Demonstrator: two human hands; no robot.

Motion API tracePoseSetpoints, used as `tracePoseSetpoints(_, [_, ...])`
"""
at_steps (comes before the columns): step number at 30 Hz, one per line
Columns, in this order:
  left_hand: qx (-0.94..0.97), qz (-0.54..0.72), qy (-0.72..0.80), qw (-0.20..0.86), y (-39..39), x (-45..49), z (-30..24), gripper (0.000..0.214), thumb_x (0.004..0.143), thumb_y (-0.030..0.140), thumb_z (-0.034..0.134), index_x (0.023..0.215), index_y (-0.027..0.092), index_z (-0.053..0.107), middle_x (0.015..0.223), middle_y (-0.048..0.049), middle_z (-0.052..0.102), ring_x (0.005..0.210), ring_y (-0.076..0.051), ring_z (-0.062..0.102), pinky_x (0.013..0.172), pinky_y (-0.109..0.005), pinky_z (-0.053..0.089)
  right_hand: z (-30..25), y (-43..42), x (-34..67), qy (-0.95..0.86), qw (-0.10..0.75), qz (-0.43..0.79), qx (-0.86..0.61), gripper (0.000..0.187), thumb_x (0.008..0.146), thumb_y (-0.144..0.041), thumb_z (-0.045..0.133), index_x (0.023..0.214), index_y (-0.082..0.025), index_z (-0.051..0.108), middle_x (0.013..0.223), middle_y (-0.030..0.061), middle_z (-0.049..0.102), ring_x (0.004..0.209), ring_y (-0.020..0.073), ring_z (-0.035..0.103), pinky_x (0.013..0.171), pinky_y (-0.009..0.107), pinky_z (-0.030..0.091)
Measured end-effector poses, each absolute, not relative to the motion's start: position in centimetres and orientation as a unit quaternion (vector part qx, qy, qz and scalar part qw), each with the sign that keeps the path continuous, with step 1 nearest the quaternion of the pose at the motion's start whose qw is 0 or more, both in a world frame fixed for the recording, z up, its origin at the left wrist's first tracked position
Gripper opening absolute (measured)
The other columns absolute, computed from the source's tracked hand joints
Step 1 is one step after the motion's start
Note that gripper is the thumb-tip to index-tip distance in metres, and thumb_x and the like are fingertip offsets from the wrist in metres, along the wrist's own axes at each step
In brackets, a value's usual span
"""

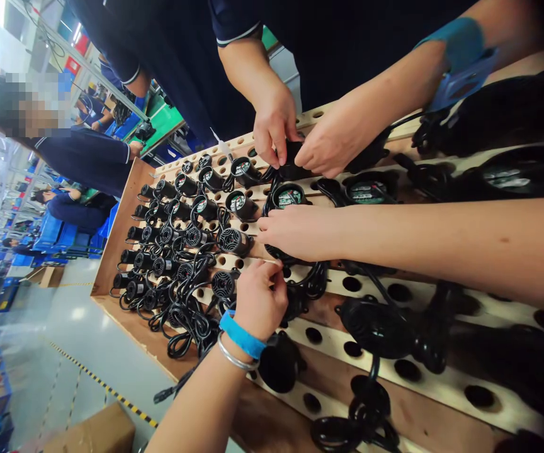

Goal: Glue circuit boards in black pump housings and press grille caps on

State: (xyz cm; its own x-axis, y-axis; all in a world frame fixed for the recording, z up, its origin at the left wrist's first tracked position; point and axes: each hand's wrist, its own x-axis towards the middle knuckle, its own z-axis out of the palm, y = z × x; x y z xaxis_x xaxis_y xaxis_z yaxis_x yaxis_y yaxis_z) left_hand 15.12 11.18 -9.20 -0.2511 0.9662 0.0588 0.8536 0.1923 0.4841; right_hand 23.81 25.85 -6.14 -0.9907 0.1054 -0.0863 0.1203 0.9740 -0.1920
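My left hand [260, 302], with a blue wristband and silver bracelet, reaches in from the bottom. Its thumb and fingers are pinched together above a wooden rack [323, 340]; whatever lies between them is too small to make out. My right hand [288, 233] comes from the right, fingers curled down beside the left fingertips; its grip is hidden. Just above it sits an open round black housing [288, 196] with a green circuit board inside. Left of my hands stand black round units with slotted faces, such as this slotted unit [233, 240], trailing black cables [191, 314].
Across the rack, a co-worker's two hands [274, 129] handle a black part. A white nozzle tip [222, 146] stands by the rack's far edge. More black units and coiled cables [361, 415] lie to the right. A cardboard box [97, 434] is on the floor.
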Motion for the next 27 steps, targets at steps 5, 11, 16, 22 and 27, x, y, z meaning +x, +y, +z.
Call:
tracePoseSetpoints(5, [0.599, 0.203, 0.764, 0.124, 11.21, 15.14, -9.20, 0.018, 0.079, 0.005, 0.055, 0.078, 0.019, 0.065, 0.081, -0.0051, 0.069, 0.075, -0.017, 0.064, 0.073, -0.026, 0.050, -6.12, 25.55, 23.72, 0.993, 0.016, -0.103, 0.058, 0.021, 0.084, -0.007, 0.056, 0.100, -0.014, 0.069, 0.102, 0.0098, 0.066, 0.090, 0.0229, 0.061, 0.068, 0.032, 0.039])
tracePoseSetpoints(11, [0.603, 0.204, 0.761, 0.124, 11.27, 15.15, -9.08, 0.017, 0.081, 0.006, 0.054, 0.078, 0.018, 0.066, 0.080, -0.0059, 0.069, 0.075, -0.017, 0.065, 0.072, -0.026, 0.050, -6.65, 25.47, 24.01, 0.991, 0.006, -0.118, 0.064, 0.024, 0.084, -0.004, 0.052, 0.095, -0.015, 0.070, 0.102, 0.0096, 0.066, 0.087, 0.0213, 0.061, 0.070, 0.033, 0.042])
tracePoseSetpoints(16, [0.599, 0.205, 0.762, 0.135, 11.26, 15.07, -9.05, 0.017, 0.080, 0.005, 0.055, 0.080, 0.018, 0.066, 0.085, -0.0068, 0.071, 0.081, -0.018, 0.067, 0.076, -0.027, 0.051, -6.33, 25.64, 23.83, 0.984, 0.009, -0.158, 0.076, 0.022, 0.076, 0.001, 0.058, 0.084, -0.016, 0.069, 0.094, 0.0084, 0.067, 0.079, 0.0198, 0.061, 0.070, 0.033, 0.044])
tracePoseSetpoints(22, [0.603, 0.199, 0.761, 0.131, 11.24, 15.03, -9.13, 0.017, 0.081, 0.006, 0.055, 0.079, 0.019, 0.066, 0.082, -0.0054, 0.070, 0.078, -0.017, 0.066, 0.074, -0.026, 0.051, -5.73, 25.72, 23.26, 0.973, 0.057, -0.203, 0.099, 0.024, 0.060, 0.008, 0.063, 0.062, -0.016, 0.058, 0.089, 0.0090, 0.067, 0.081, 0.0244, 0.064, 0.074, 0.038, 0.049])
tracePoseSetpoints(27, [0.611, 0.204, 0.754, 0.126, 11.31, 15.05, -9.20, 0.017, 0.083, 0.007, 0.054, 0.075, 0.017, 0.066, 0.080, -0.0074, 0.069, 0.075, -0.018, 0.065, 0.073, -0.027, 0.050, -5.84, 25.39, 23.30, 0.951, 0.029, -0.272, 0.144, 0.028, 0.060, 0.010, 0.059, 0.051, -0.014, 0.048, 0.086, 0.0053, 0.069, 0.096, 0.0229, 0.064, 0.093, 0.040, 0.045])
